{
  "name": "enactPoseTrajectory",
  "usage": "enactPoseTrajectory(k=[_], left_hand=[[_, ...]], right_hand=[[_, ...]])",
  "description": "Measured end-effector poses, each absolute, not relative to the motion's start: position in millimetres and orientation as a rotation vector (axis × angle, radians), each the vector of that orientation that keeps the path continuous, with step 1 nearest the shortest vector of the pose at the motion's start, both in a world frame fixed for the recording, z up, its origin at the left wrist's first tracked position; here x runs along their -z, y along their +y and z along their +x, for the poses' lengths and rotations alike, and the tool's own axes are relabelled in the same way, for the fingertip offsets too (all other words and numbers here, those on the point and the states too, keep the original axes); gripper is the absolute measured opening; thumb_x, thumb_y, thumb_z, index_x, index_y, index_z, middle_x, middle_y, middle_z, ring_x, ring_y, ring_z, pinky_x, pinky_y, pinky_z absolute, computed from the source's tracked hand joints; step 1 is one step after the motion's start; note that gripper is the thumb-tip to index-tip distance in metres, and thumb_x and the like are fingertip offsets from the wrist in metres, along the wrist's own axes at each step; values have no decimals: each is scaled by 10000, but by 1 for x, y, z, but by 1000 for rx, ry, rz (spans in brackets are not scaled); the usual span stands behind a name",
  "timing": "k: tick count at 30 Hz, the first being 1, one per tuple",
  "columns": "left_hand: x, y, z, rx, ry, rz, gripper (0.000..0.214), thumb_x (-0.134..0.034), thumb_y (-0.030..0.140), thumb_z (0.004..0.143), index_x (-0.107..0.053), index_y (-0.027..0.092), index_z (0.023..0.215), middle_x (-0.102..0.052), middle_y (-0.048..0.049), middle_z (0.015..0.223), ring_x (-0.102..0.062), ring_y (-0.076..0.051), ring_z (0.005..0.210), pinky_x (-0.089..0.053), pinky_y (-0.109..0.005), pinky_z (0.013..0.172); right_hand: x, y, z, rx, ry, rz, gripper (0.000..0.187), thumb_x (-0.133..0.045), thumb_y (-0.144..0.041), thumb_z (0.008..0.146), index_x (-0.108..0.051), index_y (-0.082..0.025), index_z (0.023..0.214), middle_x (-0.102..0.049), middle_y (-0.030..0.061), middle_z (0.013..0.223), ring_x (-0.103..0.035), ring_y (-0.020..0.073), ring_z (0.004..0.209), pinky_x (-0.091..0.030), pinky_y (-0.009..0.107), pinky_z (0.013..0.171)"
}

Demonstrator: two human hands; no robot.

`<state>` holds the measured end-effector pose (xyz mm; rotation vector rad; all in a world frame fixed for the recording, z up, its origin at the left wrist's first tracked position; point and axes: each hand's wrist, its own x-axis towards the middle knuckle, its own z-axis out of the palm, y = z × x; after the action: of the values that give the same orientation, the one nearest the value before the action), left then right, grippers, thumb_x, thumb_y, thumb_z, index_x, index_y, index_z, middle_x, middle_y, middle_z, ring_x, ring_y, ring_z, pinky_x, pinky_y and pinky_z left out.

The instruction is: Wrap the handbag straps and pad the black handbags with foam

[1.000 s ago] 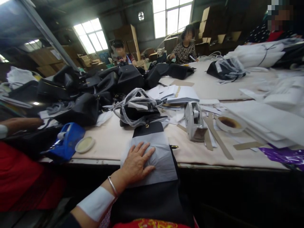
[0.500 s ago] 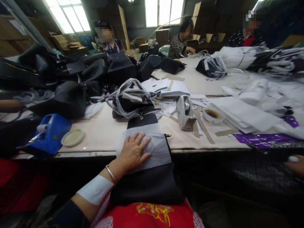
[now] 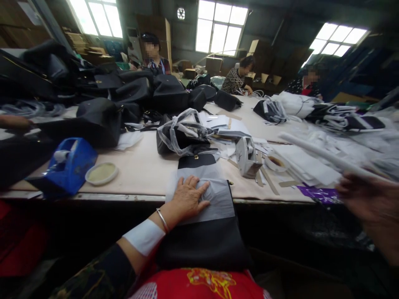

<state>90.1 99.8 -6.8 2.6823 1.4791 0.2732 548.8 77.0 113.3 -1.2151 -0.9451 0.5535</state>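
My left hand [image 3: 188, 199] lies flat with fingers spread on a translucent white sheet [image 3: 218, 207]. That sheet covers part of a black bag [image 3: 205, 241], which rests between my lap and the table edge. The bag's black flap [image 3: 197, 161] with a gold clasp shows beyond the sheet. Behind it, handles wrapped in clear plastic [image 3: 174, 139] stand on the table. At the far right, my right hand [image 3: 361, 197] is smeared by motion, its fingers curled at a long white sheet-like piece [image 3: 324, 155] that stretches over the table. What exactly this piece is stays blurred.
A blue tape dispenser [image 3: 70, 166] and a shallow round dish [image 3: 102, 173] sit to the left. Right of the bag stand a grey tape dispenser [image 3: 248, 158] and a tape roll [image 3: 277, 163]. Black bags [image 3: 96, 120] are heaped at left. Co-workers sit across the table.
My right hand has come further into view from the right edge, now with the long white piece. The camera view has tilted and shifted; my left hand stays on the sheet.
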Motion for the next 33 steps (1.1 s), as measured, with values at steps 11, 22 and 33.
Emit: enactPoseTrajectory(k=[11,22,33], left_hand=[[7,90,82,-484,1426,2722,710,-603,607,856,-491,204,1430,-583,-161,1306,-512,-340,1206,-342,-523,1082],[18,88,84,-572,1533,2687,719,-629,627,824,-551,159,1363,-349,-212,1582,-211,-427,1493,-164,-598,1191],[16,91,87,-451,1572,2611,798,-570,643,849,-452,126,1444,-414,-224,1545,-319,-407,1449,-179,-578,1190]], right_hand=[[-18,174,298,-836,-2105,-1364,301,-695,-305,785,-779,-178,1045,-789,59,913,-733,221,820,-581,326,763],[-2,185,328,-465,-2507,-1260,253,-600,-159,857,-781,-214,1025,-760,75,1013,-696,222,943,-528,341,900],[-11,172,290,-186,-2772,-1058,275,-595,-178,921,-733,-203,1157,-721,109,1124,-648,231,1027,-469,391,960]])
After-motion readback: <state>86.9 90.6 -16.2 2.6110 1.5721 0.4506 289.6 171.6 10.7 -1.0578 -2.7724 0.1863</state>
